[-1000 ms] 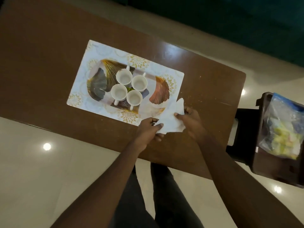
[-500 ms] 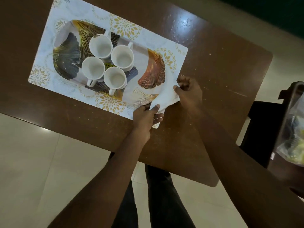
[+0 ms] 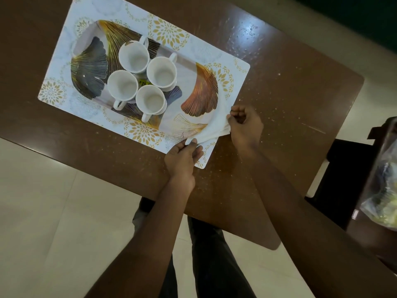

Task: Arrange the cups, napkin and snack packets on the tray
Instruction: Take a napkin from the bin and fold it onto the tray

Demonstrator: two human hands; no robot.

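The napkin (image 3: 211,127) lies at the 4 o'clock corner of the tray (image 3: 86,34), draped over its rim and spilling onto the placemat (image 3: 234,67) beneath. Both hands hold it. The left hand (image 3: 182,160) pinches its 7 o'clock end between thumb and fingertips, a narrow grip closed on the paper. The right hand (image 3: 245,125) is curled into a loose fist at the 3 o'clock end, with a bunch of the napkin gathered in its fingers.

The napkin looks like thin tissue: nearly weightless, limp, and quick to crease or tear if the two hands pull against each other. It likely keeps no shape of its own and follows whatever it rests on, here the raised rim. The corners and folded edges are probably the best places to take it, held lightly and laid down without dragging.

Folded as it is, the napkin forms a narrow strip. Its long axis runs from about 7 o'clock, at the left hand, up toward 1 o'clock along the tray's short end, with the right hand holding its outer side.

Four white cups (image 3: 141,79) stand upright in a tight cluster at the tray's middle, well apart from the napkin, their handles pointing outward. A clear bag (image 3: 384,190) holding what may be the snack packets sits off the worktop (image 3: 290,104) at the far 3 o'clock edge of view.
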